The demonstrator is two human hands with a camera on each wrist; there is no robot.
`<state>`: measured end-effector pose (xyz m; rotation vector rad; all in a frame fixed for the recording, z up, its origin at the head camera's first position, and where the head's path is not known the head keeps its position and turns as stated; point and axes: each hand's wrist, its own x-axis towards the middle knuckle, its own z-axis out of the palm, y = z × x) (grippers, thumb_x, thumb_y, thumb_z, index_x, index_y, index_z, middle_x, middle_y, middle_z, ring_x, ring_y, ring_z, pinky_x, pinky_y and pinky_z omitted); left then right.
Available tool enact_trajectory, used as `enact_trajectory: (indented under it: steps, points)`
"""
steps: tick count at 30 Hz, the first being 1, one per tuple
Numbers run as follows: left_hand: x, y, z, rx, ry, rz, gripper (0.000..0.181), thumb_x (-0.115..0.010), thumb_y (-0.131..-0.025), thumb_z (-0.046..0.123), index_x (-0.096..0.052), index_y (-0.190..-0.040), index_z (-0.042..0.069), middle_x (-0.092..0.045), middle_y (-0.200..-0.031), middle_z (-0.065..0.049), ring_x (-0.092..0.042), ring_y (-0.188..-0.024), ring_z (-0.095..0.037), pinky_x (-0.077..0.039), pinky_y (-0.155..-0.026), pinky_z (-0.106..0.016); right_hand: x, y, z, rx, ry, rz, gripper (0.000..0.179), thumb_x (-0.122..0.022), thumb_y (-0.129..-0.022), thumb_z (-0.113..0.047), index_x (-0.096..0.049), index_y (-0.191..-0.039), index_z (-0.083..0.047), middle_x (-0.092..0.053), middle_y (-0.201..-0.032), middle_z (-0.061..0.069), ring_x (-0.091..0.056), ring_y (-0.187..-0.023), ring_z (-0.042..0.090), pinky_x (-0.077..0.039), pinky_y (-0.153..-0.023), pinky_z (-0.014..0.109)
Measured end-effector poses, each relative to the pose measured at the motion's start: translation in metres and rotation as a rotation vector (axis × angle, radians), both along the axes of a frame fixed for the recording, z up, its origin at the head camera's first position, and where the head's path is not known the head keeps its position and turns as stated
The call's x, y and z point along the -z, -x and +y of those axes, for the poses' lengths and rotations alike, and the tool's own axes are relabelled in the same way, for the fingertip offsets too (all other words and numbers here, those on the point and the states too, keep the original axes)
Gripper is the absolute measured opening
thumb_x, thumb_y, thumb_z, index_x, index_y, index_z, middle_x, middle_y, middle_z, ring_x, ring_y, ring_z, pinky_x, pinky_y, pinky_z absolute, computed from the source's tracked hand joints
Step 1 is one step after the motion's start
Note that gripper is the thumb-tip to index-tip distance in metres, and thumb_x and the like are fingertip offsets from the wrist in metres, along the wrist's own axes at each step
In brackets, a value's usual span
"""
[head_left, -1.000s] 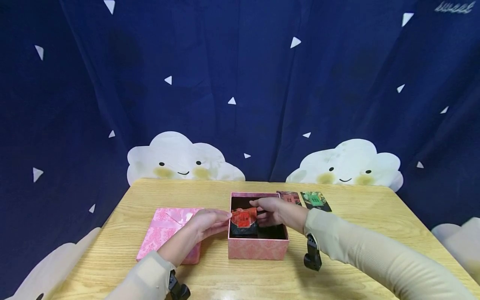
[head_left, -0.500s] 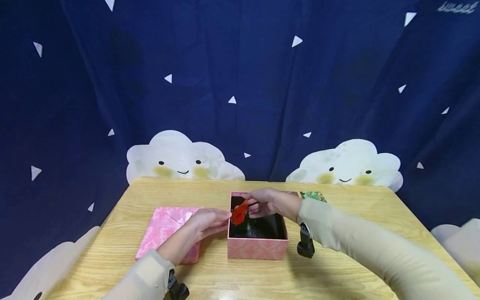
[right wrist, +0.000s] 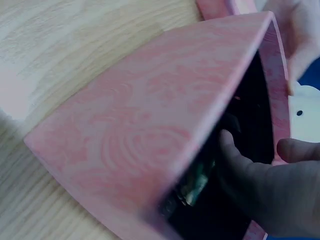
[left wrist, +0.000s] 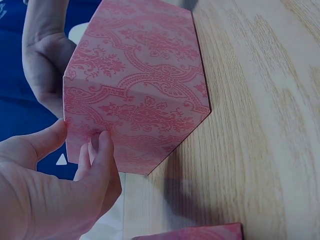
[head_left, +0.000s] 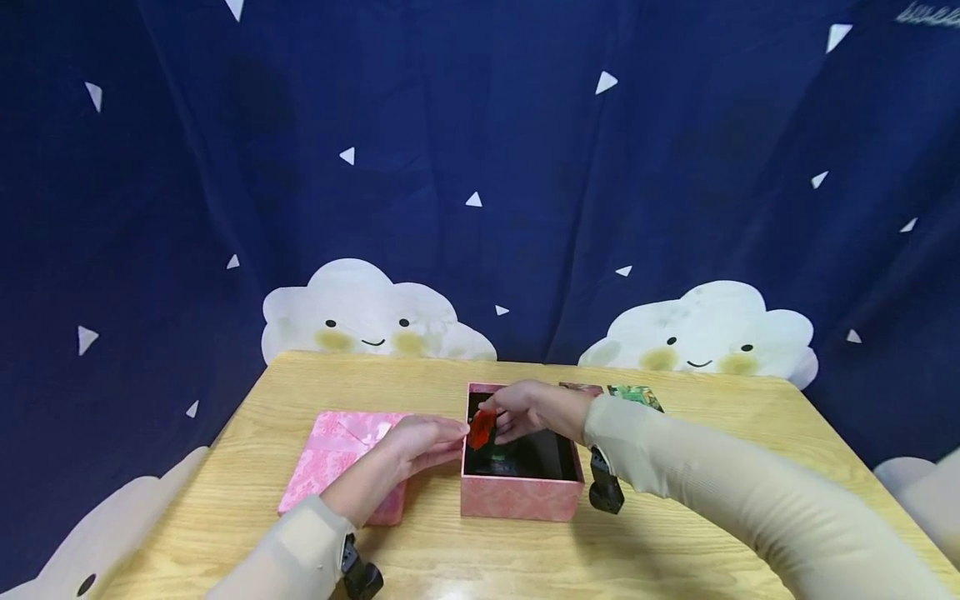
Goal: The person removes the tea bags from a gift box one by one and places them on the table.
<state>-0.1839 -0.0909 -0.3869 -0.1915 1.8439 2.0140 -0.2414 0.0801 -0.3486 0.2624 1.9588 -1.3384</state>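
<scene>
An open pink patterned box [head_left: 517, 500] with a black inside stands on the table. My left hand [head_left: 427, 442] holds its left wall. In the left wrist view the thumb is at the rim and the fingers [left wrist: 106, 145] press the outer face. My right hand [head_left: 525, 408] reaches in over the box from the right, pinching a red and black packet [head_left: 482, 429] that is tilted steeply near the left wall. The right wrist view shows the thumb [right wrist: 245, 165] inside the box, above a dark, greenish, shiny packet [right wrist: 197, 185] low in it; the fingers are mostly hidden.
The pink box lid [head_left: 330, 450] with a ribbon bow lies left of the box, under my left forearm. Behind my right arm lie a green packet [head_left: 633, 395] and a dark red packet [head_left: 581, 388], both partly covered. A dark blue cloud-print curtain [head_left: 525, 208] hangs behind the table.
My right hand has moved slightly left, and the packet in it has turned from facing up to tilted on edge. The left hand stays at the box's left wall.
</scene>
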Motion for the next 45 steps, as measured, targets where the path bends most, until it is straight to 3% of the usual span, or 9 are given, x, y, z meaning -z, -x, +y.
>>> enact_trajectory:
  steps: [7,15,20,25,36,40,45]
  points:
    - [0.000,0.000,0.002,-0.001,0.007,-0.004,0.031,-0.060,-0.090,0.000,-0.058,-0.117,-0.016,-0.069,-0.108,-0.018,-0.066,-0.083,-0.012,-0.057,-0.096,-0.040,0.012,-0.005,-0.003,0.053,-0.044,0.051,0.025,-0.048,-0.096,-0.005,-0.061,-0.116,0.003,-0.061,-0.092,0.012,-0.056,-0.082,0.021,-0.053,-0.102,0.045]
    - [0.002,0.000,0.002,-0.011,0.024,-0.010,0.030,-0.060,-0.090,0.001,-0.058,-0.116,-0.015,-0.068,-0.101,-0.013,-0.065,-0.078,-0.010,-0.055,-0.098,-0.042,-0.003,-0.010,0.000,0.064,-0.041,0.104,0.027,-0.046,-0.093,-0.004,-0.059,-0.115,0.003,-0.057,-0.068,0.002,-0.056,-0.067,0.014,-0.063,-0.079,0.032]
    - [0.002,0.000,0.002,-0.012,0.041,-0.012,0.030,-0.061,-0.090,0.002,-0.059,-0.115,-0.014,-0.068,-0.094,-0.007,-0.065,-0.078,-0.011,-0.054,-0.099,-0.042,-0.015,-0.014,0.005,0.080,0.008,0.098,0.025,-0.050,-0.093,-0.007,-0.058,-0.115,-0.001,-0.066,-0.078,0.004,-0.058,-0.069,0.014,-0.061,-0.086,0.035]
    - [0.001,-0.002,0.002,-0.012,0.042,-0.017,0.030,-0.062,-0.090,0.002,-0.059,-0.115,-0.013,-0.067,-0.093,-0.007,-0.065,-0.078,-0.011,-0.053,-0.099,-0.043,-0.021,-0.018,0.012,0.082,0.028,0.086,0.029,-0.051,-0.094,-0.009,-0.055,-0.121,0.000,-0.067,-0.085,0.008,-0.062,-0.069,0.014,-0.063,-0.079,0.033]
    - [0.003,-0.003,0.006,-0.021,0.041,-0.017,0.029,-0.063,-0.089,0.003,-0.060,-0.113,-0.013,-0.067,-0.090,-0.006,-0.065,-0.078,-0.011,-0.053,-0.100,-0.043,-0.020,-0.020,0.037,0.139,0.052,0.085,0.033,-0.051,-0.094,-0.013,-0.050,-0.122,0.005,-0.061,-0.078,0.004,-0.060,-0.068,0.011,-0.062,-0.066,0.026]
    - [0.003,-0.002,0.007,-0.028,0.055,-0.021,0.027,-0.064,-0.089,0.003,-0.062,-0.111,-0.011,-0.068,-0.095,-0.010,-0.066,-0.081,-0.013,-0.056,-0.097,-0.041,-0.022,-0.022,0.045,0.113,0.064,0.084,0.027,-0.050,-0.095,-0.014,-0.051,-0.116,0.003,-0.061,-0.076,0.003,-0.061,-0.068,0.009,-0.061,-0.063,0.023]
    - [-0.001,-0.001,0.005,-0.025,0.061,0.000,0.029,-0.062,-0.089,0.001,-0.060,-0.114,-0.014,-0.066,-0.089,-0.006,-0.065,-0.076,-0.010,-0.057,-0.096,-0.039,-0.031,-0.022,0.055,0.075,0.090,0.093,0.021,-0.051,-0.096,-0.015,-0.053,-0.110,0.001,-0.064,-0.070,-0.001,-0.063,-0.063,0.006,-0.061,-0.061,0.021]
